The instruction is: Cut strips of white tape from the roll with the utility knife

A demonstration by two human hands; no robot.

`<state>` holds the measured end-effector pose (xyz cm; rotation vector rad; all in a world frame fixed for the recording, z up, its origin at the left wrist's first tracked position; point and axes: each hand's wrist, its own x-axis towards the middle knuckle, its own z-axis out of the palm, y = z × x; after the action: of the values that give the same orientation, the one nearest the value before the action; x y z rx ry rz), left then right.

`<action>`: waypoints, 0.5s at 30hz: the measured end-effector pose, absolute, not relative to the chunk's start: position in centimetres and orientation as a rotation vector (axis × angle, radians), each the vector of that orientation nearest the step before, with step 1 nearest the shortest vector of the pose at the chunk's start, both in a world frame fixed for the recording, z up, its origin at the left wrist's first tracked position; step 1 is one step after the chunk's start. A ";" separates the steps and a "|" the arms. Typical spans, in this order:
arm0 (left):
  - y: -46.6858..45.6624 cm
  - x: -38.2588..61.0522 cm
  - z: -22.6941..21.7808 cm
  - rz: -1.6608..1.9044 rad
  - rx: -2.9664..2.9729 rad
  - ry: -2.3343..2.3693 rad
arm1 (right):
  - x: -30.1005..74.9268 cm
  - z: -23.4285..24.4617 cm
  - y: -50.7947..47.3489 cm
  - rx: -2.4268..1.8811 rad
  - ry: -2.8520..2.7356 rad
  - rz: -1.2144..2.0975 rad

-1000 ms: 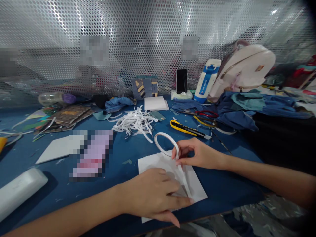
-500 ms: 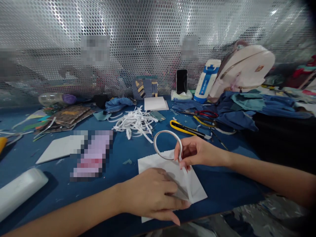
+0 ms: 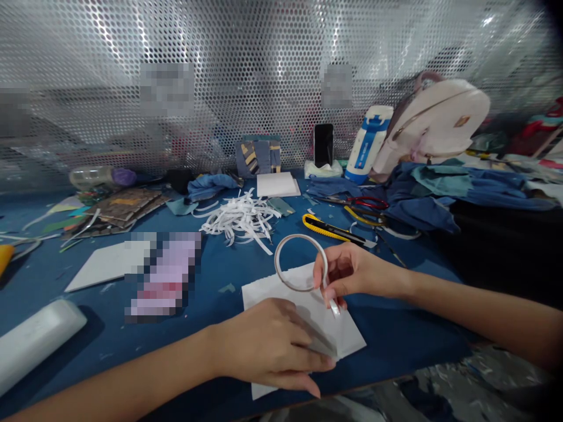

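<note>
My left hand [image 3: 268, 346] lies on a white sheet of paper [image 3: 290, 287] near the table's front edge. Its fingers are apart and press the paper down close to the right edge. Above the paper's upper right part, my right hand [image 3: 347, 272] pinches a thin roll of white tape [image 3: 278, 264] by its right side. A short loose end of tape [image 3: 335, 309] hangs below those fingers. The roll's ring is upright, tilted a little, with almost no tape thickness on it. The left palm hides the paper's middle.
Beyond the paper lie a tangle of white strips [image 3: 240, 217], a yellow utility knife [image 3: 332, 230] and red-handled scissors [image 3: 369, 203]. A white bottle [image 3: 369, 143], a phone [image 3: 324, 145], a backpack [image 3: 440, 120] and blue cloth [image 3: 413, 193] are farther back. A white block [image 3: 39, 340] sits at left.
The tape strip that ran from the roll down to the paper by my left fingertips has parted from the roll; a short end now hangs. The paper shifted slightly left.
</note>
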<state>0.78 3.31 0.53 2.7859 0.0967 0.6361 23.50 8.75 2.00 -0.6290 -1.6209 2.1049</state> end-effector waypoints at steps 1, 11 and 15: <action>3.3 0.8 0.5 0.621 2.788 0.102 | 23.5 2.0 8.7 -0.630 -1.609 2.122; 3.2 0.5 0.2 0.554 2.833 0.160 | 23.7 2.3 9.5 -0.623 -1.577 1.955; 3.2 0.5 0.2 0.585 2.820 0.160 | 23.2 1.7 8.6 -0.684 -1.717 2.053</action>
<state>0.46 3.15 0.18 2.8197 0.1596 0.5850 23.19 8.64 1.73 -0.6835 -1.7173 2.0527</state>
